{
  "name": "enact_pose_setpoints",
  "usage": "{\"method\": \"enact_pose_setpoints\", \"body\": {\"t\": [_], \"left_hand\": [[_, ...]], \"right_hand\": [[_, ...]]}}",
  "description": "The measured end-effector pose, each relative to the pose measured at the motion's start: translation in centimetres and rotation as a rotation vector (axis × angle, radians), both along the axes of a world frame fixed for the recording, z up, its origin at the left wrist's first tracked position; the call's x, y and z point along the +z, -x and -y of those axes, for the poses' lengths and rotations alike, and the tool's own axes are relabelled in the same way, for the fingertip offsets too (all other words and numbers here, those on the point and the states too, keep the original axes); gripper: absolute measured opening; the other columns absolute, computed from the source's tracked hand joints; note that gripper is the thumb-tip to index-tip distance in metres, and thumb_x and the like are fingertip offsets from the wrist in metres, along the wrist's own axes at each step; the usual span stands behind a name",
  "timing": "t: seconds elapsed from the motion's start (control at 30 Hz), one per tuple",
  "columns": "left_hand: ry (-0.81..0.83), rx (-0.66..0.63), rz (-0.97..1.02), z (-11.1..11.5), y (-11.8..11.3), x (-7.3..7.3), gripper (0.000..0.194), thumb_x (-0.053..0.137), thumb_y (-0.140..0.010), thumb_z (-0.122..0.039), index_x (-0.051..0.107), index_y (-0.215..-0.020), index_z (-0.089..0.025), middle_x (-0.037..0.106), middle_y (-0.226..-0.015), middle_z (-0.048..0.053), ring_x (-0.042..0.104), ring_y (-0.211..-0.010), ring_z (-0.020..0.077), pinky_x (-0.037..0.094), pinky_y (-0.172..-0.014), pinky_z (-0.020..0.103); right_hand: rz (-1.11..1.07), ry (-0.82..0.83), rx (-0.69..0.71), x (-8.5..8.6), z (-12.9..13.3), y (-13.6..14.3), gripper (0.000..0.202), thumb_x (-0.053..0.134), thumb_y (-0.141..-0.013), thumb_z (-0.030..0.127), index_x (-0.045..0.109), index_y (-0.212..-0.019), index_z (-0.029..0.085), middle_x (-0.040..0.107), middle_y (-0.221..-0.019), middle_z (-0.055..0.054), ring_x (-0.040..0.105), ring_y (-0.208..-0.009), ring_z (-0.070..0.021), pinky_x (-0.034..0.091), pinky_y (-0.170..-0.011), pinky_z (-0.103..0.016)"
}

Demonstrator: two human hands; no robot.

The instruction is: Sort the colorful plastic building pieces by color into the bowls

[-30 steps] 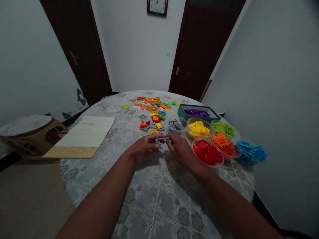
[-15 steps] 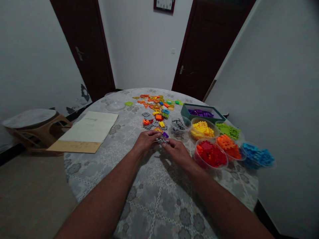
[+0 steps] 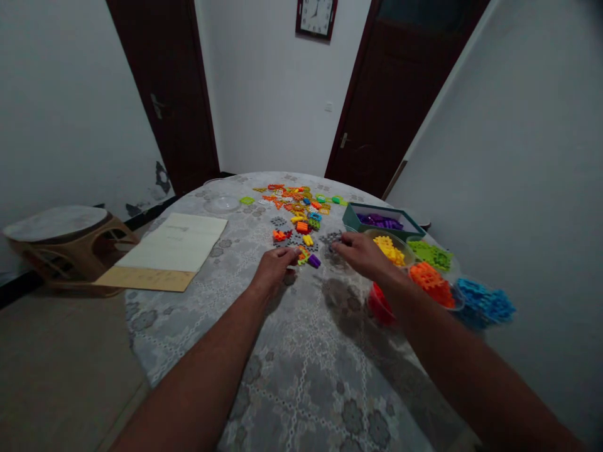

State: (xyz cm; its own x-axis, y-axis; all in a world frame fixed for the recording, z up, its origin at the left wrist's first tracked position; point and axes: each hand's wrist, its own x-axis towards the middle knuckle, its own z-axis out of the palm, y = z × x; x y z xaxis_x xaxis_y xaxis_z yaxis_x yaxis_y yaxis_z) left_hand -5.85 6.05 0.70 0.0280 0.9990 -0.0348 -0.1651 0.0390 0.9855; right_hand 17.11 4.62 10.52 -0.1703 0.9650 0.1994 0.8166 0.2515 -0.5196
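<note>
Round table under a patterned tablecloth (image 3: 292, 364), filling the lower middle of the frame. Two bare hands at work near the center.

Left hand (image 3: 274, 270): just left of center, low over the cloth, thumb and forefinger narrow, tips at a small orange-and-green piece (image 3: 303, 255). Cannot tell whether anything is pinched. A purple piece (image 3: 314, 260) lies just right of it.

Right hand (image 3: 363, 252): right of center, reaching over a clear tub (image 3: 340, 262), fingers bent down at the gray pieces (image 3: 331, 238) in it. Grip on a piece cannot be made out. Its forearm crosses the lower right and partly covers a tub of red (image 3: 380, 304).

Loose on the cloth above the left hand: a yellow piece (image 3: 308, 240), an orange block (image 3: 302, 228), flat gray shapes (image 3: 278, 221). Farther up, upper middle of the table, a scattered heap of mixed pieces (image 3: 293, 199), mostly orange.

Right side of the table, sorted by color: yellow pieces (image 3: 389, 250), lime pieces (image 3: 432, 255), orange pieces (image 3: 429, 282), blue pieces (image 3: 485, 301). Behind the yellow, a dark green box (image 3: 411, 222) with purple pieces (image 3: 379, 221) inside.

Left side: open notebook (image 3: 181, 245), a clear round dish or lid (image 3: 223, 204) above it. Stool (image 3: 61, 251) at the far left; wall clock (image 3: 315, 17), top middle.
</note>
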Motion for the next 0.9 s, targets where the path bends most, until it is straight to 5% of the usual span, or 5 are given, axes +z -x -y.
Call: {"method": "enact_pose_setpoints", "body": {"t": [0.2, 0.37, 0.47, 0.67, 0.9], "left_hand": [[0.026, 0.1, 0.023, -0.6, 0.6, -0.2, 0.043, 0.081, -0.072, -0.054, 0.079, -0.092, -0.016, 0.069, -0.087, 0.008, 0.064, -0.08, 0.0192, 0.052, -0.06, 0.027], [0.004, 0.171, -0.008, -0.5, 0.9, 0.3, 0.04, 0.078, -0.073, -0.052, 0.078, -0.09, -0.016, 0.068, -0.086, 0.007, 0.064, -0.079, 0.0185, 0.051, -0.06, 0.026], [-0.029, 0.212, -0.059, -0.5, 1.1, 0.5, 0.038, 0.077, -0.075, -0.052, 0.077, -0.088, -0.017, 0.069, -0.085, 0.007, 0.063, -0.078, 0.0185, 0.051, -0.062, 0.027], [-0.158, 0.249, -0.302, -0.5, 1.7, 0.3, 0.031, 0.071, -0.086, -0.049, 0.078, -0.096, -0.02, 0.073, -0.088, 0.006, 0.067, -0.08, 0.0218, 0.054, -0.072, 0.033], [-0.461, 0.219, -0.821, -3.0, 1.8, 1.5, 0.035, 0.063, -0.096, -0.034, 0.073, -0.128, -0.022, 0.071, -0.126, 0.013, 0.066, -0.115, 0.0276, 0.049, -0.108, 0.042]], "right_hand": [[0.181, -0.099, -0.21, 1.4, -5.0, -3.9, 0.021, 0.061, -0.092, 0.027, 0.073, -0.079, 0.017, 0.074, -0.081, -0.008, 0.066, -0.078, -0.0212, 0.046, -0.074, -0.03], [0.136, -0.267, -0.241, 0.5, -2.7, -3.4, 0.026, 0.056, -0.094, 0.022, 0.075, -0.109, 0.014, 0.075, -0.12, -0.017, 0.067, -0.118, -0.0286, 0.047, -0.107, -0.04], [-0.012, -0.406, -0.052, -1.0, 1.9, -0.9, 0.022, 0.055, -0.097, 0.022, 0.073, -0.11, 0.02, 0.075, -0.12, -0.014, 0.067, -0.119, -0.0276, 0.05, -0.11, -0.045], [-0.074, -0.224, 0.479, -7.4, 10.8, 3.7, 0.023, 0.055, -0.099, 0.015, 0.069, -0.116, 0.021, 0.073, -0.12, -0.012, 0.068, -0.113, -0.0237, 0.058, -0.098, -0.04], [-0.17, -0.22, 0.544, -12.0, 11.9, 3.9, 0.019, 0.056, -0.096, 0.013, 0.068, -0.108, 0.019, 0.072, -0.115, -0.011, 0.066, -0.104, -0.0236, 0.057, -0.093, -0.041]]}}
